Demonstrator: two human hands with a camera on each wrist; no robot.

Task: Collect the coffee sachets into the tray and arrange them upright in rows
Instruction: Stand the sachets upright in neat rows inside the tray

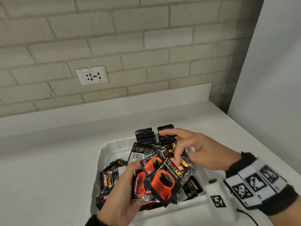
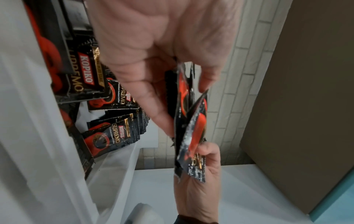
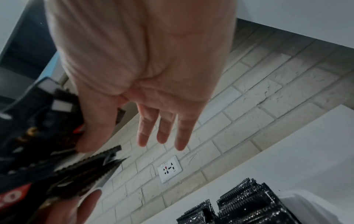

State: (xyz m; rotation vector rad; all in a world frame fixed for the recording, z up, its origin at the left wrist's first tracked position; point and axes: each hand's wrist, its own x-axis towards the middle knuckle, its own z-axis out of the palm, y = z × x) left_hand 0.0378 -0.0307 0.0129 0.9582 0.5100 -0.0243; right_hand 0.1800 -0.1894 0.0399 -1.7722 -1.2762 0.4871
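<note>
Above the tray, left hand grips sachets; right hand seemingly pinches one.

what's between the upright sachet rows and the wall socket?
Nothing: bare white counter and brick wall separate the upright sachet rows from the wall socket, per the head view.

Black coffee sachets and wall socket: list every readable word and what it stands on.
"KOPIKO": red banner on the black coffee sachets in the white plastic tray.
"SUPREMO": gold lettering on those sachets.
"Premium Instant Coffee": small line under it.
Barcode and back text of the sachets held in the left hand and pinched by the right hand: too small.
White wall socket label: blurred.
</note>
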